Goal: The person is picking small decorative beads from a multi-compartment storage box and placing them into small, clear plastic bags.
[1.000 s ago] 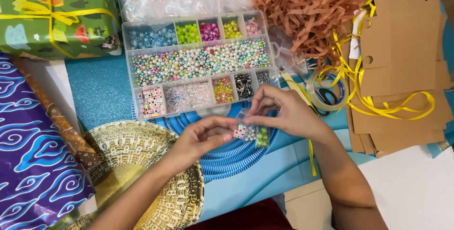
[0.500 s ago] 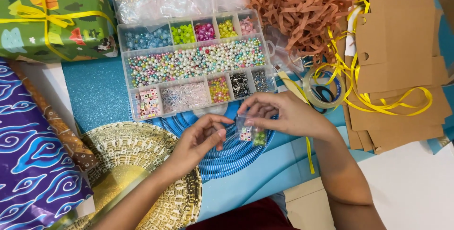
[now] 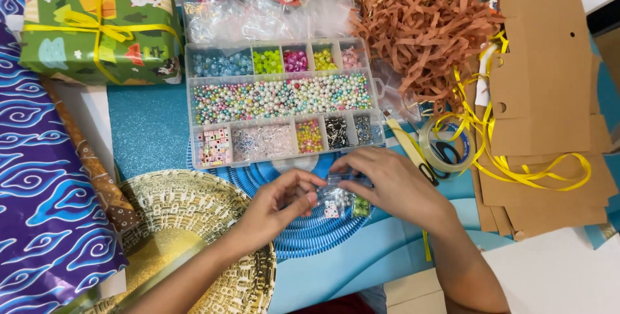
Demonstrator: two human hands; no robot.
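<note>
both hands pinch small clear bag (image 3: 341, 199) of beads over blue ribbed plate (image 3: 303, 230), just below bead box (image 3: 284, 101); left hand (image 3: 278, 204) fingers curled at its left edge, right hand (image 3: 391, 181) grips top.

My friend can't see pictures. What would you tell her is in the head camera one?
Two bare hands, left hand and right hand, pinch a small clear bag of beads between them over a blue ribbed mat. Just beyond sits an open clear bead organizer full of colourful beads, with a green wrapped gift, brown paper shreds and yellow ribbon around it.
</note>
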